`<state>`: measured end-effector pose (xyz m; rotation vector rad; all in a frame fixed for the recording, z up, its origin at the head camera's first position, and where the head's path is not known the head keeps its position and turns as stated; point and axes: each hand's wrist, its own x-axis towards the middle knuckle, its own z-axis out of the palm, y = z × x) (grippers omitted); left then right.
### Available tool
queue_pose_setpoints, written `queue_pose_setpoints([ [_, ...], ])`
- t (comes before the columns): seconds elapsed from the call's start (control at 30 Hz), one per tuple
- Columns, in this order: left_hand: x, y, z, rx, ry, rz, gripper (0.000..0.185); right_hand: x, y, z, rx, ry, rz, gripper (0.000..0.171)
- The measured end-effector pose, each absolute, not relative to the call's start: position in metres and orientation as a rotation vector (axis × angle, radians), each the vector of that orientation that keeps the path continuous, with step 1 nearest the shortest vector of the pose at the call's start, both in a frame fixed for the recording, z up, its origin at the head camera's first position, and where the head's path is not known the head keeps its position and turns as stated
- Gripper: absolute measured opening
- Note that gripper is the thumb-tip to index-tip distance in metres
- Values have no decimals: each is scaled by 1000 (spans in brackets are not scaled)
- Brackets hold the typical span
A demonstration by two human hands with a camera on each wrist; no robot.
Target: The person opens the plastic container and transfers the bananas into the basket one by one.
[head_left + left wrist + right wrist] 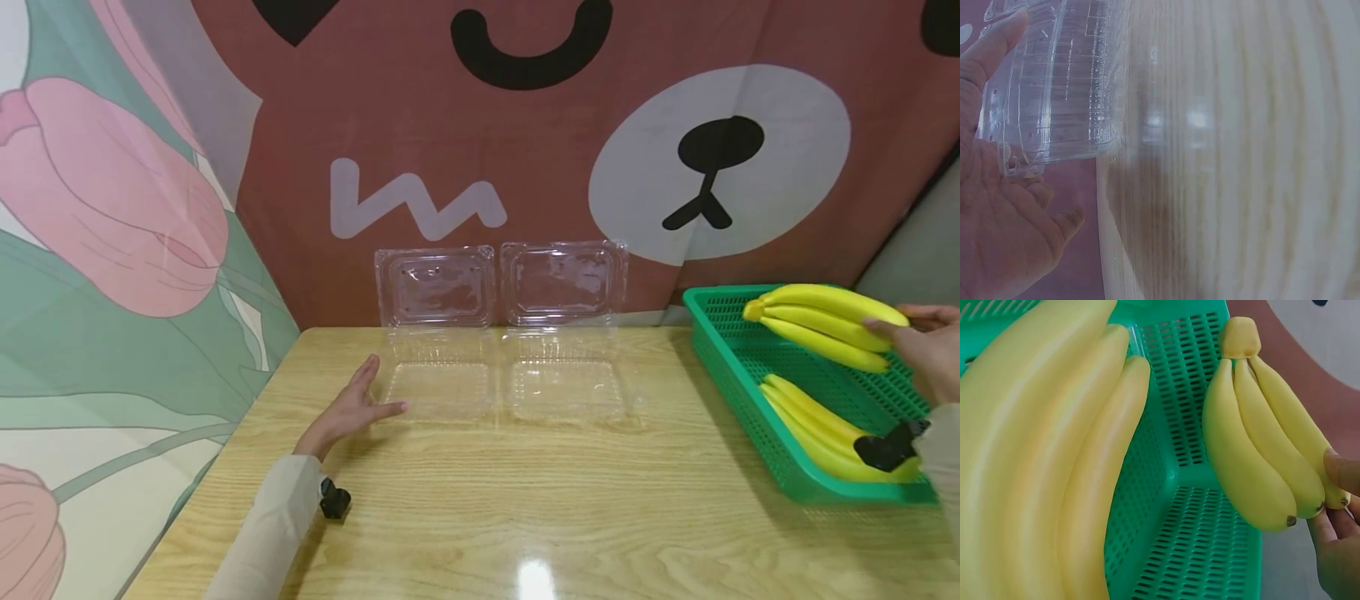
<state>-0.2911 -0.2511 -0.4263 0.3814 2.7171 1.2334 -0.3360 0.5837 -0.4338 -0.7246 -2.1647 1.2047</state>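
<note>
My right hand [926, 350] grips a bunch of yellow bananas [825, 321] by its tip end, holding it over the green basket [712, 379]. In the right wrist view the held bunch [1260, 437] has three bananas joined at a blunt stem, with the thumb on one side and fingers beneath. A second bunch of bananas [817, 425] lies in the basket. My left hand [351, 414] is beside the left clear plastic container [438, 387], thumb and fingers spread near its side. In the left wrist view that container [1060, 94] lies between thumb and fingers.
Another clear container [566, 387] stands to the right of the first, both with lids [562, 283] raised against the patterned cloth [540, 150] behind the wooden table [480, 500]. The basket occupies the table's right side.
</note>
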Motion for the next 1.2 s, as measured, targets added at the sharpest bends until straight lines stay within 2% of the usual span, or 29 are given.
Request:
queue_pose_setpoints([
  [0.13,-292,-251,-427,374,2714,1246,110,-340,590,-442,-753,-2214,1187,36],
  [0.27,-292,-250,-428,363,2709,1250,111,-313,544,-415,-838,-2278,1189,34],
  [0.43,-292,-248,-429,363,2707,1253,111,-270,474,-369,-896,-2339,1170,20],
  [0.5,-293,-247,-430,370,2707,1256,111,-262,462,-362,-884,-2353,1172,12],
  [0.63,-293,-248,-431,382,2713,1256,112,-255,450,-356,-870,-2381,1161,11],
  [0.7,-293,-249,-431,382,2724,1258,111,-256,449,-358,-875,-2410,1114,16],
  [0.83,-292,-251,-433,374,2728,1270,110,-260,449,-359,-863,-2475,1014,50],
  [0.9,-291,-252,-433,377,2722,1273,110,-261,449,-359,-844,-2493,988,60],
  [1.2,-292,-252,-432,391,2724,1264,111,-260,449,-360,-830,-2551,909,53],
])
